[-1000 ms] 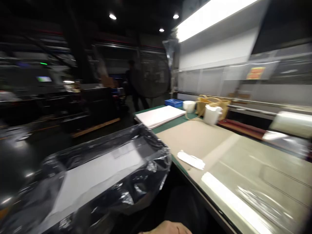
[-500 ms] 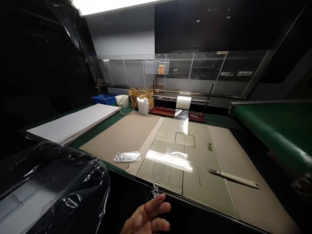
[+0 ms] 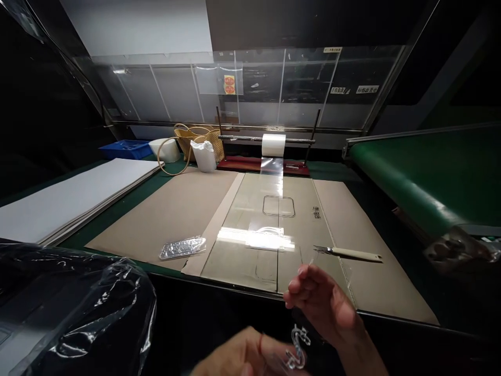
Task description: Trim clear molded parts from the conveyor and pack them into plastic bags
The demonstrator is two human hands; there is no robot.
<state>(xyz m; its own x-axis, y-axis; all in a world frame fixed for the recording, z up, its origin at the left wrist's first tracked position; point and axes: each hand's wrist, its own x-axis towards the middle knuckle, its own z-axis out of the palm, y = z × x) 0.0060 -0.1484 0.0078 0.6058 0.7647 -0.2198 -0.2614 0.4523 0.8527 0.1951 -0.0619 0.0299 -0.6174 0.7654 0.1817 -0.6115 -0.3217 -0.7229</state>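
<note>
Low in the view, my left hand [image 3: 246, 355] is blurred, with a small clear curly plastic piece [image 3: 299, 347] at its fingers. To its right and higher, my right hand [image 3: 323, 305] is raised at the table's front edge, fingers bent with a thin clear edge near the fingertips; what it holds is too small to make out. Ahead lies a clear sheet [image 3: 242, 266] with a rounded rectangle drawn on it. A cream-handled knife [image 3: 352, 254] rests on its right side. A clear wrapped packet [image 3: 182, 248] lies on brown board at the left.
A clear film roll [image 3: 273, 145] hangs on a rod at the back. White sheets [image 3: 78, 196], a blue tray [image 3: 127, 149], a woven bag [image 3: 217, 141] and a white container [image 3: 204, 156] stand left. A green conveyor [image 3: 438, 177] runs along the right.
My right hand has come into view. My left hand has moved lower, and the curly plastic piece has moved down and right with it. The view has shifted to the right and down.
</note>
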